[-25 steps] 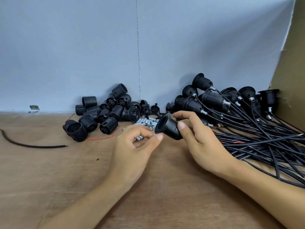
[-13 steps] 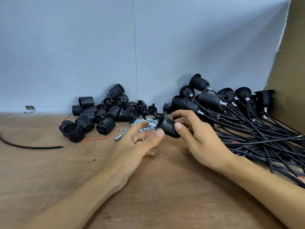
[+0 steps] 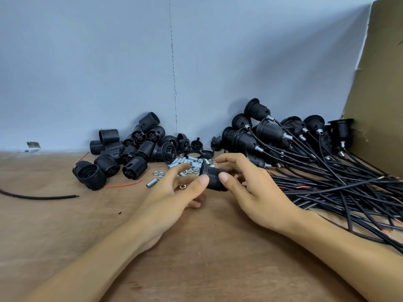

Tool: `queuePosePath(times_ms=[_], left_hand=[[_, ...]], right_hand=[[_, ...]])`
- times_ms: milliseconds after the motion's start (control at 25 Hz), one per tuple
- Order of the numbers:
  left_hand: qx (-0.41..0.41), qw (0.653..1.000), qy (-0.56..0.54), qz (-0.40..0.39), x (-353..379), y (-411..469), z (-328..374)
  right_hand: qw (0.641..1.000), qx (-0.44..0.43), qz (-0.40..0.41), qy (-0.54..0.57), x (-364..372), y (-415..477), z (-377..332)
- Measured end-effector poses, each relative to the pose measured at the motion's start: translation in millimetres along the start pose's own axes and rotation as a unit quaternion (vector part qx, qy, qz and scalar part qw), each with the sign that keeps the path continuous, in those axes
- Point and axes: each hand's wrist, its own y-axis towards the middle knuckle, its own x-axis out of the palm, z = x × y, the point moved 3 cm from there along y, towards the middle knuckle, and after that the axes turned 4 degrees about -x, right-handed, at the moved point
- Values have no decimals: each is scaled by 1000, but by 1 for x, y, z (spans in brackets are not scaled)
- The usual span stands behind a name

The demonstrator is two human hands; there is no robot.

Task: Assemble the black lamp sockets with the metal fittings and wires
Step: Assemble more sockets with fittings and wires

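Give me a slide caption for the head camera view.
Right hand grips a black socket; open left hand hovers by the metal fittings.

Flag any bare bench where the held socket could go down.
Free: the bench left of the left hand, bordered by the loose black wire and the socket pile; also the near strip between both forearms. Crowded: metal fittings ahead of the fingers, wired sockets and cables by the right hand.
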Motion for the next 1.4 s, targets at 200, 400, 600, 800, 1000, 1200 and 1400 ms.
queuePosePath(times_ms=[200, 400, 600, 800, 1000, 1200, 1400], left_hand=[[-7, 996, 81, -30, -4, -1, -5], [13, 995, 96, -11, 1, -2, -4], [14, 995, 97, -3, 1, -3, -4], [22, 994, 109, -2, 3, -3, -3], [34, 994, 100, 10, 5, -1, -2], [41, 994, 77, 64, 2, 3, -2], [41, 984, 29, 170, -8, 10, -4]], right_hand=[[993, 11, 118, 9, -16, 13, -1], [956, 28, 280, -85, -50, 61, 17], [912, 199, 298, -200, -89, 101, 62], [898, 138, 232, -348, -45, 92, 43], [953, 41, 59, -296, 28, 83, 16], [956, 97, -23, -275, 70, 85, 21], [971, 129, 13, -203, 91, 107, 12]])
